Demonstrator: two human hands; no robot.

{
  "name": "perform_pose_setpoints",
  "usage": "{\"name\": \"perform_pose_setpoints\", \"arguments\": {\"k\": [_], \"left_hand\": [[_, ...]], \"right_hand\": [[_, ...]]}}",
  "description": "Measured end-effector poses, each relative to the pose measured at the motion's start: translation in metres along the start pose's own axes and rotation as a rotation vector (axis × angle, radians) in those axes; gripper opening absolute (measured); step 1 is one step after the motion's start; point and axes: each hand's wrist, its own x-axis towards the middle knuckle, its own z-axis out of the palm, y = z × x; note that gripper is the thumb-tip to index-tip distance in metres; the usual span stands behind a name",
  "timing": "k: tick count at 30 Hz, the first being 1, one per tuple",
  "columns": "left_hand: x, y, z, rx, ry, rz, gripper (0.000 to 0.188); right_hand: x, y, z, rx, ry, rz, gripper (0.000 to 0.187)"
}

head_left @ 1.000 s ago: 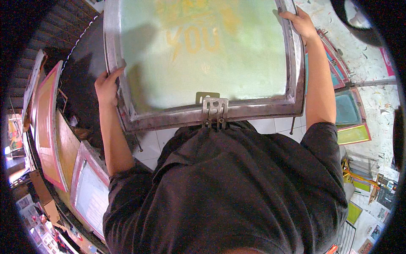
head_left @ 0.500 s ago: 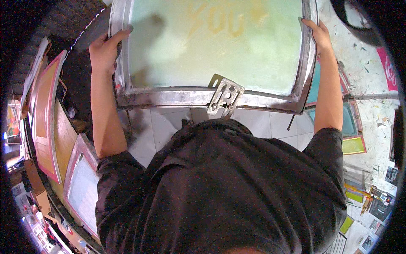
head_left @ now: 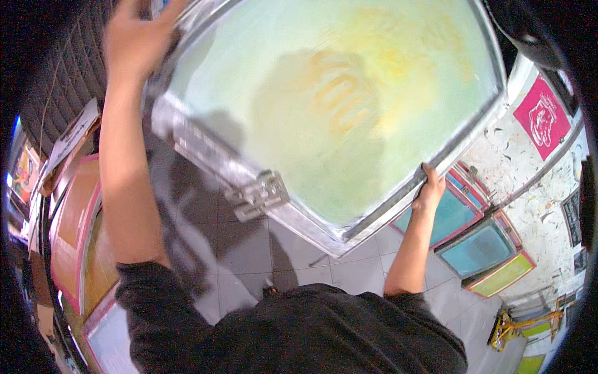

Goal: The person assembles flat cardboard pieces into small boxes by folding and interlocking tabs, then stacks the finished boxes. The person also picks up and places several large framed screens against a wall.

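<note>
A large screen-printing frame [head_left: 367, 240] with metal edges is held up in front of me, tilted, one corner toward me. Its pale green mesh [head_left: 324, 181] carries yellow-orange stains and dark shadows. On the near left edge sits a slotted metal bracket [head_left: 256, 195]. My right hand [head_left: 430, 190] grips the right edge, thumb over the rim. My left hand [head_left: 140, 40] is at the far left edge, closed around it; motion blurs it and the picture's top cuts off its fingertips.
Several coloured frames, a blue one [head_left: 483, 249] among them, lean along the paint-marked wall [head_left: 498, 146] at right. More framed screens [head_left: 71, 230] stand at left. A yellow metal tool [head_left: 507, 327] is at lower right. Below is a tiled floor [head_left: 243, 249].
The frame has turned from square-on to slanted, its near right corner swinging toward me and left. My left hand has moved up and away, my right hand nearer and lower.
</note>
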Motion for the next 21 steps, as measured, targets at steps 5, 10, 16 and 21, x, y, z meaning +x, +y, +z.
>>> {"name": "perform_pose_setpoints", "arguments": {"k": [5,10,16,21], "left_hand": [[-0.138,0.037,0.005,-0.515,0.249,-0.104,0.016],[-0.158,0.081,0.009,-1.141,-0.253,-0.697,0.025],[-0.133,0.102,0.012,-1.214,-0.321,-0.521,0.02],[-0.113,0.104,0.026,-1.265,-0.331,-0.578,0.016]], "right_hand": [[-0.025,-0.009,-0.024,0.188,0.233,-0.05,0.038],[-0.04,-0.017,-0.027,0.227,0.332,-0.079,0.037],[-0.046,-0.02,-0.038,0.275,0.393,-0.096,0.039],[-0.043,-0.028,-0.034,0.271,0.439,-0.072,0.038]]}}
